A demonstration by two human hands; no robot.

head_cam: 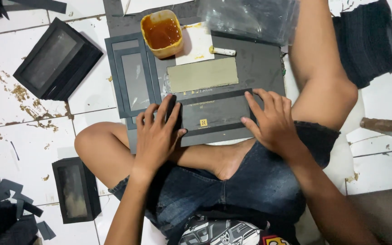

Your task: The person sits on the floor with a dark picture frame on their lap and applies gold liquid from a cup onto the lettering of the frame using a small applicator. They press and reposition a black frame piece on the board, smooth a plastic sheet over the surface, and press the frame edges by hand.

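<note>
I sit cross-legged on a tiled floor with a dark grey work board (259, 68) in front of me. A flat dark grey cardboard piece (214, 115) with small gold print lies on it. My left hand (157, 134) presses its left end with spread fingers. My right hand (271, 120) presses its right end the same way. Just beyond the piece is a pale grey-green rectangle (203, 75) on the board. A window-cut dark panel (132, 79) lies at the board's left.
A yellow cup of brown glue (162, 32) and a small white brush handle (223, 51) sit at the board's far edge. Black window boxes (55, 59) (75, 190) stand on the left floor. Dark scraps (5, 204) lie bottom left; clear plastic bags (248, 18) behind.
</note>
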